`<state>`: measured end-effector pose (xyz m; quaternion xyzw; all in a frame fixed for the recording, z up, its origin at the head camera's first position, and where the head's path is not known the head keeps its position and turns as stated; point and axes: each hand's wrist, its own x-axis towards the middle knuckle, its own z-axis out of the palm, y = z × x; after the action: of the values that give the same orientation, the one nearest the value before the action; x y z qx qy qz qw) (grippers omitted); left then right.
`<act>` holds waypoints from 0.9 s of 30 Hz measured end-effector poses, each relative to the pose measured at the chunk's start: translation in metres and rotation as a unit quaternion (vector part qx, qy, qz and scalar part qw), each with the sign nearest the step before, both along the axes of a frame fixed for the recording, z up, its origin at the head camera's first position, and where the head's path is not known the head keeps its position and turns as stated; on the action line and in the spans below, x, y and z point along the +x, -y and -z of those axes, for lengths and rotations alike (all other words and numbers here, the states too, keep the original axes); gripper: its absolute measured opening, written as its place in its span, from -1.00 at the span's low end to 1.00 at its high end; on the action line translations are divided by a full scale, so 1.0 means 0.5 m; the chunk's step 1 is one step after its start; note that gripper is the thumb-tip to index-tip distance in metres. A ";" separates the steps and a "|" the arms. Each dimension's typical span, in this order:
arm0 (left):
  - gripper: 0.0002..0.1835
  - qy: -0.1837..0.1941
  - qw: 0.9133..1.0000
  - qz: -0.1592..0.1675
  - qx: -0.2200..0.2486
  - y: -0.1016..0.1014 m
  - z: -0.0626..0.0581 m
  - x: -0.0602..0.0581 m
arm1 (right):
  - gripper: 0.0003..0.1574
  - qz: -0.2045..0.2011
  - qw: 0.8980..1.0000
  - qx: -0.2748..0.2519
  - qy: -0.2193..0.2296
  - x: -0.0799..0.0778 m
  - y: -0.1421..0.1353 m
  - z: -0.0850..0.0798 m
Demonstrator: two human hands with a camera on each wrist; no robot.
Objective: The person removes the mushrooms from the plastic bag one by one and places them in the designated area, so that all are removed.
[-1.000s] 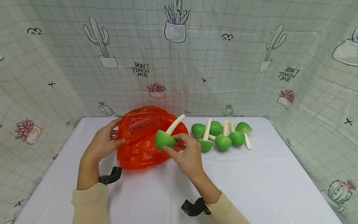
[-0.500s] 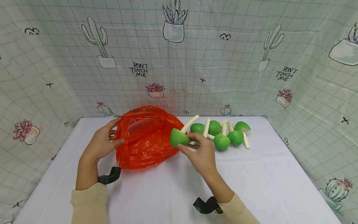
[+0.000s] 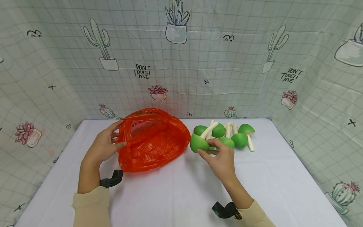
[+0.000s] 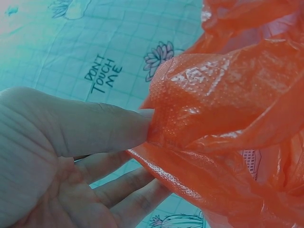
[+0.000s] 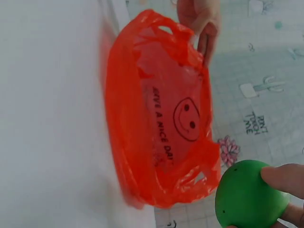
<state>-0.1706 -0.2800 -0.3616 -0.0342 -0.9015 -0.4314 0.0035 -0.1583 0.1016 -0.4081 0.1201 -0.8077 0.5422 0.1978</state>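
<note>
My right hand (image 3: 219, 157) pinches a toy mushroom (image 3: 198, 143) by its green, dome-shaped cap, with the white stem slanting up to the right. In the head view it overlaps a pile of similar mushrooms (image 3: 239, 140). The same green cap (image 5: 249, 194) shows between thumb and fingers in the right wrist view. A red plastic bag (image 3: 158, 142) sits left of the held mushroom, its mouth spread wide. My left hand (image 3: 103, 145) grips the bag's left edge, thumb on one side of the film (image 4: 190, 95) and fingers on the other.
A white-covered table (image 3: 170, 195) carries everything. Behind it and along both sides hangs a checked cloth (image 3: 187, 63) printed with cacti. Printed lettering and a smiley face (image 5: 186, 118) show on the bag. Each wrist wears a black camera mount (image 3: 112, 179).
My right hand has travelled right with the toy mushroom, from in front of the bag over to the mushroom pile. The left hand stays on the bag's edge.
</note>
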 end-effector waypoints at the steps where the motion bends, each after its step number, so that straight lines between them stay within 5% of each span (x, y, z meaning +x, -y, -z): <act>1: -0.06 0.000 1.000 0.000 0.001 0.000 0.001 0.000 | -0.58 0.003 1.000 0.003 0.000 -0.001 -0.005 0.002; 27: -0.05 0.013 1.000 -0.002 -0.005 -0.002 0.000 -0.002 | -0.56 -0.014 0.997 0.058 0.038 -0.018 -0.106 0.069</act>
<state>-0.1718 -0.2788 -0.3614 -0.0267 -0.9038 -0.4270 -0.0079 -0.1672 0.1547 -0.4426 0.1216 -0.8432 0.5012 0.1518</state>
